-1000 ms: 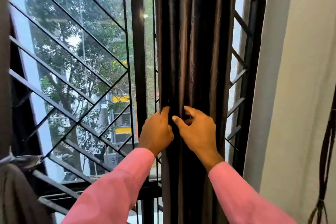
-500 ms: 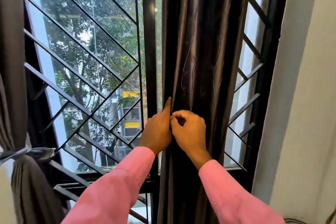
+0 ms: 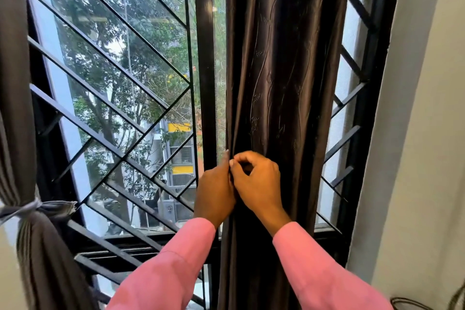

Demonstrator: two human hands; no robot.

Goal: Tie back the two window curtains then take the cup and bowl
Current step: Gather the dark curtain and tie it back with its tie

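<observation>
A dark brown right curtain (image 3: 284, 78) hangs gathered in front of the window, right of the black centre post. My left hand (image 3: 215, 191) and my right hand (image 3: 259, 184) meet at its left edge at waist height, both pinching the fabric, fingertips touching. The left curtain (image 3: 15, 83) hangs at the far left, cinched by a grey tie-back (image 3: 35, 206) knotted around it. Cup and bowl are not in view.
A black window grille (image 3: 110, 108) with diagonal bars fills the window; trees and a building lie beyond. A cream wall (image 3: 427, 133) stands at the right. Dark cords (image 3: 407, 303) show at the bottom right corner.
Both hands have closed together on the right curtain's left edge, the right fingers curling in. The view has shifted left, bringing the tied left curtain into sight.
</observation>
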